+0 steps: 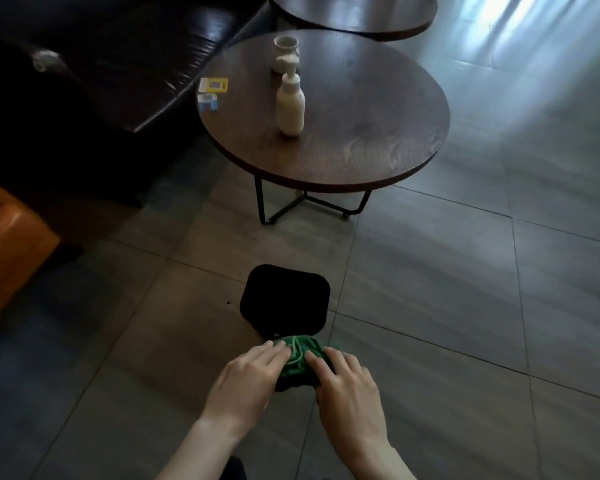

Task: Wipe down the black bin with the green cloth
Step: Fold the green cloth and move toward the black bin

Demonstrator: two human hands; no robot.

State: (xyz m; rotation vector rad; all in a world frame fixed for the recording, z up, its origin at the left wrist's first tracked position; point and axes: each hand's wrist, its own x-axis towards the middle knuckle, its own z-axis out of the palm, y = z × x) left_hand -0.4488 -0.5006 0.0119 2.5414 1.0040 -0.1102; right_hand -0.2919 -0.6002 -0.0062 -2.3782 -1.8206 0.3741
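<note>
A black bin (284,299) with a rounded square opening stands on the tiled floor, seen from above. The green cloth (297,355) is bunched up against the bin's near side, right at its rim. My left hand (245,382) lies on the cloth's left part, fingers stretched forward and pressing down. On the cloth's right part rests my right hand (347,386), fingers likewise flat over the fabric. Both hands hold the cloth against the bin's near wall, which they hide.
A round dark wooden table (361,133) on black metal legs stands beyond the bin, carrying a white pump bottle (290,105), a small cup (285,50) and small cards (213,85). A dark sofa (84,81) and an orange seat (4,244) are at the left.
</note>
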